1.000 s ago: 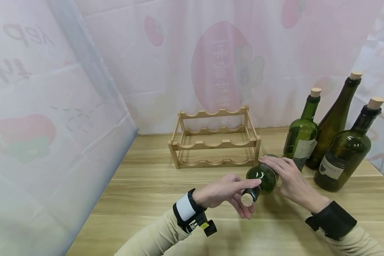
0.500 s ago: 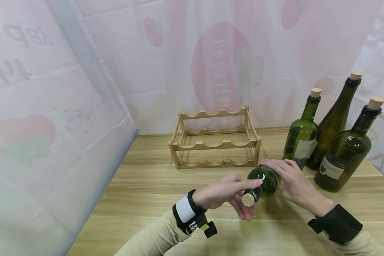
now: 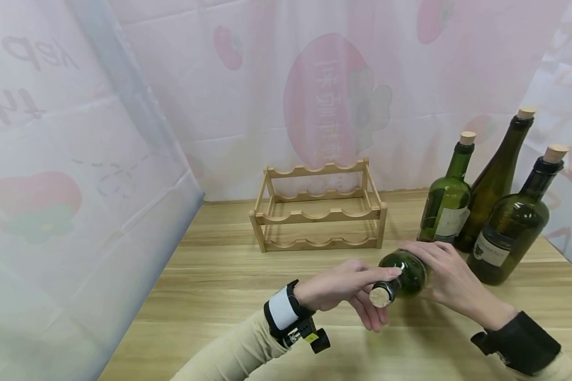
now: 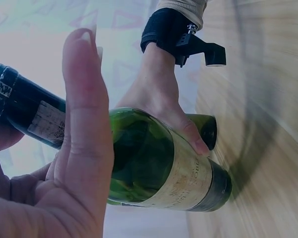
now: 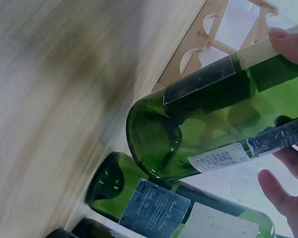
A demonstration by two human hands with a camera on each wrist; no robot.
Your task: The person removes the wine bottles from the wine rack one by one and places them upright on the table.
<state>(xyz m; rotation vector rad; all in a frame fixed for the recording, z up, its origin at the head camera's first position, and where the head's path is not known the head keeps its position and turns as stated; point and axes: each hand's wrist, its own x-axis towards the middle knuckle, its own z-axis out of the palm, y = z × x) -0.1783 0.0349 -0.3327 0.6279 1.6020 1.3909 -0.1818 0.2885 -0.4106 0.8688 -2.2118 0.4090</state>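
Note:
Both hands hold a green wine bottle (image 3: 410, 271) above the table, tilted with its corked neck toward me. My left hand (image 3: 345, 288) holds the neck, thumb on top and fingers underneath. My right hand (image 3: 450, 275) grips the labelled body near the base. Seen from the left wrist, the bottle (image 4: 144, 158) has a cream label, and the right hand (image 4: 159, 87) is behind it. In the right wrist view the base of the bottle (image 5: 213, 119) is off the table, with the right thumb and fingers on opposite sides.
A wooden wine rack (image 3: 319, 214) with scalloped rails stands behind the hands, near the back curtain (image 3: 248, 106). On the right stand three corked bottles: a green one (image 3: 450, 198), a tall slim one (image 3: 493, 177) and a wide dark one (image 3: 512, 227). The table (image 3: 209, 296) is wooden.
Both hands and the held bottle have shifted a little right and toward me, away from the rack. Neither hand has let go. The rack and standing bottles keep their places.

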